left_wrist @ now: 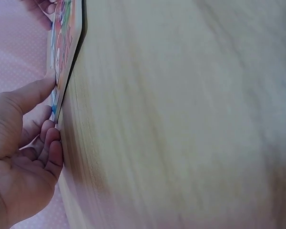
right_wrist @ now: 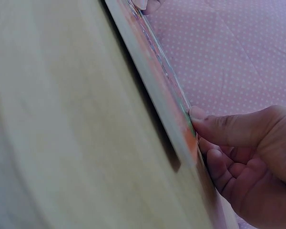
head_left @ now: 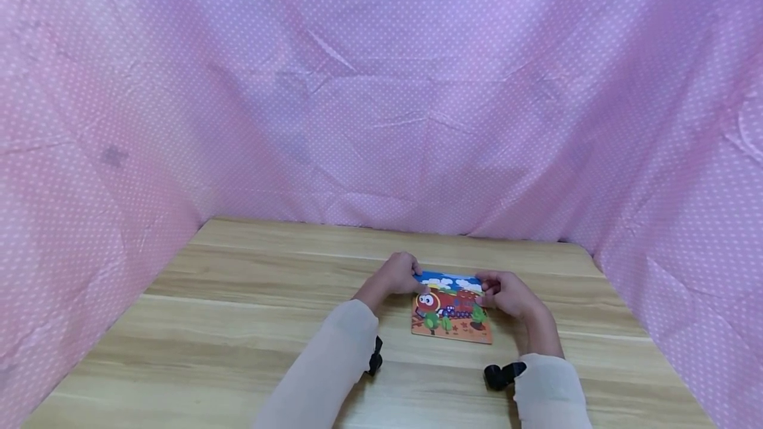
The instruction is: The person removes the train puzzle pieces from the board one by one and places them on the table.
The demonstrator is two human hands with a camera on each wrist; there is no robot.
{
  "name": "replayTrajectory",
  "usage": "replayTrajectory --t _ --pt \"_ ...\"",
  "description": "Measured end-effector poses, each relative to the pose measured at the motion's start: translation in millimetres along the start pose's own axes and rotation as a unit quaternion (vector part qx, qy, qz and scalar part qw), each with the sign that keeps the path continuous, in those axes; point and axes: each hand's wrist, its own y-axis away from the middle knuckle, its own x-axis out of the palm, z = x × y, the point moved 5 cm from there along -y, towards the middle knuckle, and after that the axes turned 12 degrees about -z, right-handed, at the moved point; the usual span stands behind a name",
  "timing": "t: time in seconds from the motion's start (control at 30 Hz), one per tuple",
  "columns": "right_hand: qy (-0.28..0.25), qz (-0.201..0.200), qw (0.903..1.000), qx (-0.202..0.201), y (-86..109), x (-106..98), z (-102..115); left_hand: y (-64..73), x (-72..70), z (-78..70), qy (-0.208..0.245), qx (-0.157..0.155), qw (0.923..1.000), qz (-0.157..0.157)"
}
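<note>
A square picture puzzle (head_left: 451,330) with a cartoon red train, blue sky and orange ground lies face up between both hands, over the wooden table. My left hand (head_left: 397,274) grips its far left side, the thumb on the printed face and the other fingers bent at the edge, as the left wrist view shows. On the opposite side my right hand (head_left: 507,293) pinches the right edge, thumb on top. A dark gap shows under the pale board edge (right_wrist: 155,90) in the right wrist view, so that edge stands a little off the tabletop.
The wood-grain table (head_left: 238,323) stretches out on both sides and towards the viewer. Pink dotted cloth (head_left: 381,118) hangs behind it and along both sides. Black straps (head_left: 503,375) with small devices sit at both wrists, over pale sleeves.
</note>
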Motion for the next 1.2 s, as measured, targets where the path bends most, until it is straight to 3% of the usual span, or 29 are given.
replayTrajectory --t 0.37,0.57,0.77,1.2 --pt "0.022 -0.001 0.9997 -0.006 0.3 1.9 9.8 0.5 3.0 0.9 0.003 -0.027 0.9995 0.016" --pt "-0.011 0.026 0.9983 -0.050 -2.9 15.4 24.6 1.7 2.3 1.0 -0.005 -0.036 0.9992 0.019" --pt "-0.026 0.043 0.9967 -0.064 -5.4 29.6 30.3 1.5 2.4 -1.3 -0.023 -0.020 0.9991 0.031" --pt "-0.004 0.040 0.9982 -0.044 -7.5 42.7 33.7 0.9 -0.3 -4.4 -0.028 -0.007 0.9990 0.034"
